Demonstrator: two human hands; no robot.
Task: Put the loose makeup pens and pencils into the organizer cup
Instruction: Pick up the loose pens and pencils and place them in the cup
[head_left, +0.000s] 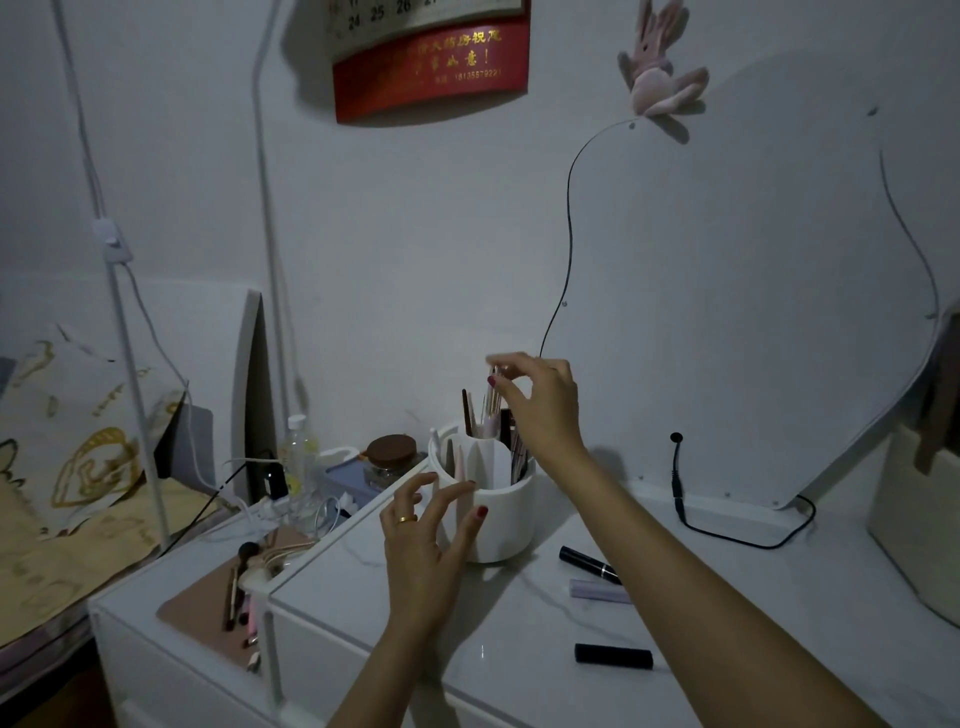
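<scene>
A white organizer cup (501, 525) stands on the white dresser top (727, 623), with several pens and pencils upright in its compartments. My right hand (540, 410) is above the cup, fingertips pinched on the top of a thin pen (493, 395) whose lower end is inside the cup. My left hand (426, 540) hovers at the cup's left front with fingers spread, holding nothing. To the right of the cup lie a black tube (587, 562), a lilac tube (597, 590) and a black lipstick (613, 656).
A lower shelf at the left holds a pink mat (208, 613) with brushes, a brown-lidded jar (390, 460), a plastic bottle (298, 457) and cables. A large mirror (753, 312) with a black cord leans on the wall behind. A woven basket (914, 519) sits far right.
</scene>
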